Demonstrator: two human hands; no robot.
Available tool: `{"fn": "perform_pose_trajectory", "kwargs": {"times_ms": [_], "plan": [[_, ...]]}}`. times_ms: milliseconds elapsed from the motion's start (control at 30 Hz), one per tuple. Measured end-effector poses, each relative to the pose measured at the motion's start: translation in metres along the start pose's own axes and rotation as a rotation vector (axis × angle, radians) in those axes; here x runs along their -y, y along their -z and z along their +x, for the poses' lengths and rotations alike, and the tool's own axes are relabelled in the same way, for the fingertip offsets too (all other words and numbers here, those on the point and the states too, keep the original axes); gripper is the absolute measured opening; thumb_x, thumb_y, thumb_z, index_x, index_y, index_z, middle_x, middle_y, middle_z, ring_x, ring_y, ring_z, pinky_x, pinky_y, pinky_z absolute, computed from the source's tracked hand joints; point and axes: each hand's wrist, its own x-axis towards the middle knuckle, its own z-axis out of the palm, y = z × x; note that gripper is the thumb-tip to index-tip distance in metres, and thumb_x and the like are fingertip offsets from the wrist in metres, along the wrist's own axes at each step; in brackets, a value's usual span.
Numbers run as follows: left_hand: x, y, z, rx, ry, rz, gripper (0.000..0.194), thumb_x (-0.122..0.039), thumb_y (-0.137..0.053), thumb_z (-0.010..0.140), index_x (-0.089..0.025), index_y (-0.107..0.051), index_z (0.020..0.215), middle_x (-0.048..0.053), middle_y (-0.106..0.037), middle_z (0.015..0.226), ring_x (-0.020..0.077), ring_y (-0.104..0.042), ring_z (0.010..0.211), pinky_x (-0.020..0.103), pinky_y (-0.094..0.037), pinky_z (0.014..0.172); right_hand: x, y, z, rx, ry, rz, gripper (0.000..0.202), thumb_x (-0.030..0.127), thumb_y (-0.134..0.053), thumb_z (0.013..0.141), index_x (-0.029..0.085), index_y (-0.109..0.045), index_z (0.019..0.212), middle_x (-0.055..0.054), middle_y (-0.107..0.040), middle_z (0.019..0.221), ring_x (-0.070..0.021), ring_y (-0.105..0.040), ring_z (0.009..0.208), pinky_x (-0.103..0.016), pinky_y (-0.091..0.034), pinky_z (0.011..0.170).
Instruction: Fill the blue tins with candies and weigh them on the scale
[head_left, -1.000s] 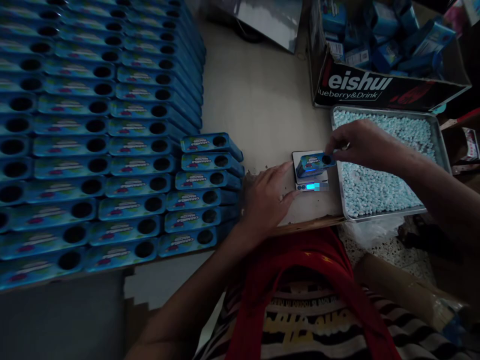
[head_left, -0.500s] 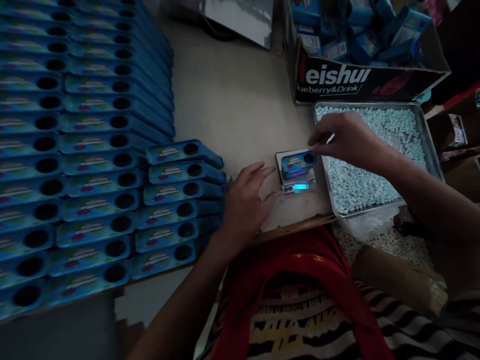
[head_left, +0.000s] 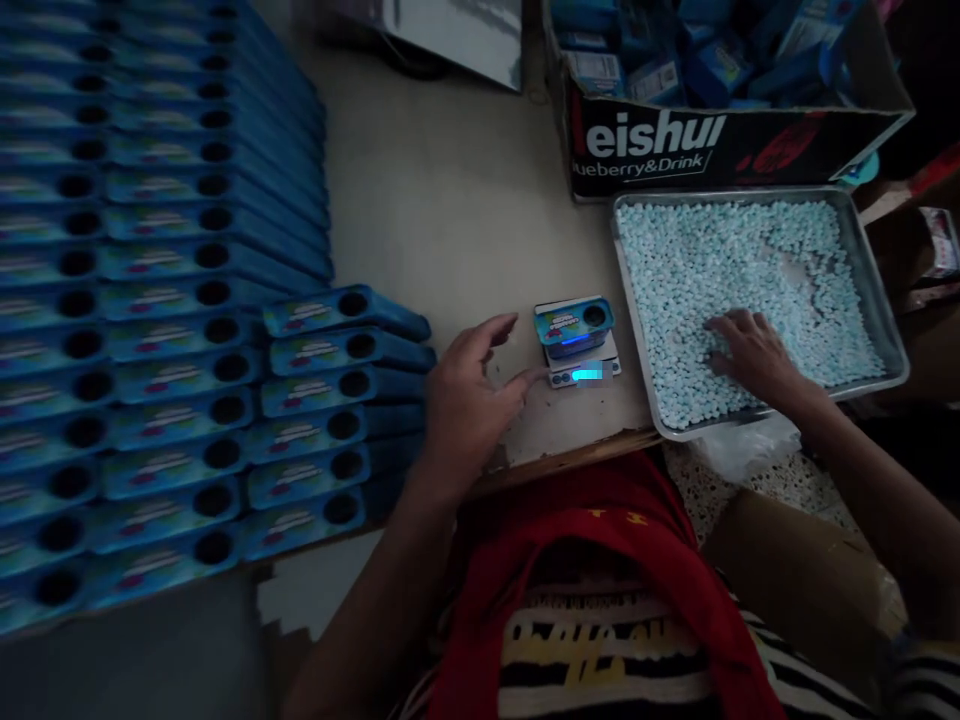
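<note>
Over pale pellets (head_left: 675,265), the right hand (head_left: 759,358) is curled downward.

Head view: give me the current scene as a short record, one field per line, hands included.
Left hand: fingers spread, nothing in grasp, just left of the scale
Right hand: fingers down at the white and pale-blue pellets; grasp unclear
On scale: one blue container, round opening at its right end
Display: lit, reading not legible
Tray: metal, right of the scale, holds the pellets
Carton: behind the tray, holds more blue containers
Table left: rows of blue containers
</note>
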Motion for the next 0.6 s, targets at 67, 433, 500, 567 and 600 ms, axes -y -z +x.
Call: {"fn": "perform_pose_trajectory", "kwargs": {"times_ms": [67, 433, 500, 567, 600], "plan": [[-0.003, 0.001, 0.001, 0.0, 0.017, -0.006, 0.064, -0.033, -0.085, 0.092, -0.028, -0.063, 0.152, 0.012, -0.075, 0.146, 0.0313, -0.075, 0.134, 0.049, -0.066, 0.113, 0.005, -0.006, 0.021, -0.038, -0.006, 0.076, 0.042, 0.025, -0.059, 0.099, 0.014, -0.072, 0.137, -0.025, -0.07, 0.133, -0.0396, -0.067, 0.114, -0.05, -0.052, 0.096], [-0.008, 0.001, -0.001, -0.018, 0.037, -0.116, 0.071, -0.024, -0.095, 0.081, -0.025, -0.068, 0.148, 0.011, -0.078, 0.141, 0.0305, -0.075, 0.131, 0.05, -0.06, 0.12, 0.025, 0.016, 0.067, 0.101, -0.631, 1.747, 0.02, 0.012, -0.089, 0.069, 0.018, -0.073, 0.08, -0.003, -0.07, 0.084, -0.0106, -0.063, 0.071, -0.017, -0.057, 0.059], [-0.007, -0.006, 0.005, -0.017, 0.037, -0.164, 0.078, -0.026, -0.098, 0.078, -0.027, -0.067, 0.15, 0.01, -0.077, 0.143, 0.0314, -0.074, 0.132, 0.051, -0.06, 0.119, 0.027, 0.023, 0.064, 0.178, -0.61, 1.837, 0.023, 0.006, -0.088, 0.068, 0.018, -0.074, 0.081, -0.002, -0.07, 0.082, -0.0093, -0.062, 0.069, -0.014, -0.056, 0.055], [-0.006, -0.015, 0.015, -0.005, 0.041, -0.226, 0.073, -0.029, -0.099, 0.078, -0.028, -0.07, 0.145, 0.008, -0.078, 0.14, 0.0308, -0.076, 0.13, 0.05, -0.06, 0.117, 0.029, 0.028, 0.062, 0.291, -0.545, 1.929, 0.025, 0.005, -0.087, 0.067, 0.019, -0.072, 0.082, 0.001, -0.064, 0.074, -0.0056, -0.051, 0.058, -0.011, -0.042, 0.043], [-0.006, -0.02, 0.021, 0.013, 0.045, -0.267, 0.065, -0.031, -0.098, 0.079, -0.027, -0.073, 0.138, 0.007, -0.08, 0.135, 0.0296, -0.077, 0.125, 0.048, -0.062, 0.115, 0.029, 0.03, 0.061, 0.328, -0.509, 1.979, 0.025, 0.005, -0.085, 0.067, 0.019, -0.071, 0.081, 0.003, -0.06, 0.07, -0.0046, -0.044, 0.054, -0.011, -0.036, 0.039]]}}
